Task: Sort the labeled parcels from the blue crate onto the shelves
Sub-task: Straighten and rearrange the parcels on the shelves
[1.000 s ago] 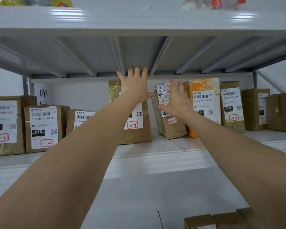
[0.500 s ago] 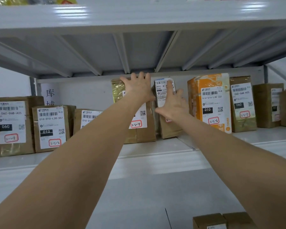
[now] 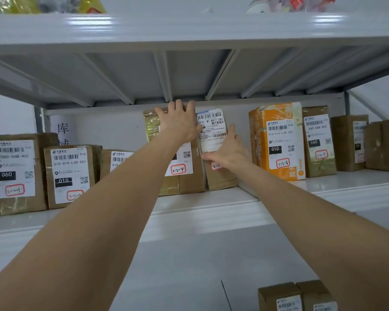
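Pushed leftward over the last second, the narrow brown parcel [image 3: 220, 179] under the right grip [image 3: 230, 150] has left the orange parcel [image 3: 276, 142] and now stands upright, touching the parcel marked 3-2-4 [image 3: 189, 182]. The right grip lies flat on the narrow parcel's white label with its fingers straight and nothing clasped. The left grip [image 3: 180, 125] presses open-palmed on the upper front of the 3-2-4 parcel, its spread fingers reaching the top edge. Both parcels sit near the back of the white shelf [image 3: 211, 212], with a clear gap between the narrow one and the orange one. Right of the orange parcel stands a brown parcel marked 060 [image 3: 319, 142]. At the left of the shelf stand a labelled 060 box [image 3: 14, 171] and a 010 box [image 3: 70, 173]. Two small boxes [image 3: 296, 297] show at the lower edge.
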Demonstrator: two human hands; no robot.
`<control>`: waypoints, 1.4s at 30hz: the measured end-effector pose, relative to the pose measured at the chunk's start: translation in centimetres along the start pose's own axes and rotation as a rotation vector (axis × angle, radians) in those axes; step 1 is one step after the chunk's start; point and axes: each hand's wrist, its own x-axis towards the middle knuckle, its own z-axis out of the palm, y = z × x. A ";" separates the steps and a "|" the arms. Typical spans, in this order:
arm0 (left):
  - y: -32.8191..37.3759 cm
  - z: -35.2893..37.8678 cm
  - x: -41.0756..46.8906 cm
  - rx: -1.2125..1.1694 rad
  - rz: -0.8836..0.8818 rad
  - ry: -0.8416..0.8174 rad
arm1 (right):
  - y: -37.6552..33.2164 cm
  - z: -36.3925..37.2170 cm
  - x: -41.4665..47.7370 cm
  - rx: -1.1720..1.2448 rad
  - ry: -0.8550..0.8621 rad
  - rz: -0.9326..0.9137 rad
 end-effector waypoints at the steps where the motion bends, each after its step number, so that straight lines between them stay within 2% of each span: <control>1: 0.0 0.1 -0.1 -0.004 -0.003 0.011 | 0.0 0.2 0.0 0.017 -0.011 0.011; 5: 0.3 -0.3 -0.1 -0.041 -0.014 0.042 | 0.1 -0.2 -0.1 0.002 0.005 0.013; 11: 3.5 -2.2 -0.5 -0.110 0.159 0.319 | 1.4 -3.7 -1.0 -0.214 0.321 -0.235; 15: 9.2 -3.1 -0.1 -0.180 0.200 0.288 | 5.7 -7.6 -0.1 -0.281 0.349 -0.225; 22: 20.3 -2.0 0.1 -0.201 0.169 0.119 | 16.4 -14.7 1.6 -0.307 0.192 -0.036; 28: 24.7 -1.0 0.9 -0.127 0.075 0.039 | 22.5 -18.0 3.3 -0.204 0.050 0.024; 32: 25.4 -1.3 2.6 -0.087 0.013 0.061 | 23.5 -17.2 4.8 -0.142 -0.035 0.032; 37: 26.4 -1.4 4.7 -0.044 -0.013 0.087 | 23.9 -15.4 6.6 -0.076 -0.015 0.092; 42: 27.1 -0.3 5.8 -0.077 -0.071 -0.051 | 23.3 -13.8 8.3 -0.078 0.022 0.114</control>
